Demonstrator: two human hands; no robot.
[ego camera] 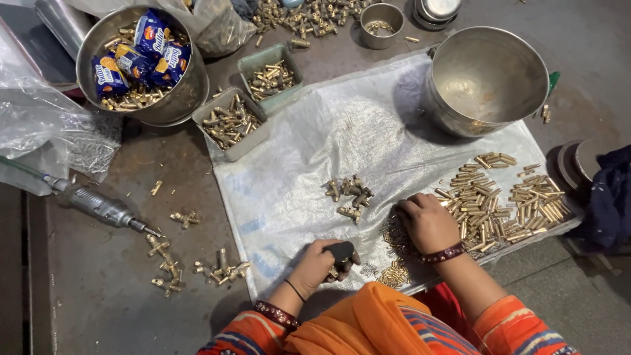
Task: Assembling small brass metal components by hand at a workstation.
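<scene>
My left hand (320,264) grips a small tool with a black handle (341,250) over the white woven sheet (309,151), with a brass piece under its fingers. My right hand (427,220) rests palm down, fingers curled on a heap of small brass screws (394,240). To its right lies a spread of short brass tubes (499,200). A small cluster of brass fittings (348,194) sits just beyond both hands.
An empty steel bowl (486,79) stands at the back right. A steel bowl with blue snack packets (141,62) stands back left, beside two green trays of brass fittings (230,121). A pneumatic driver (98,205) and loose fittings (171,263) lie on the left.
</scene>
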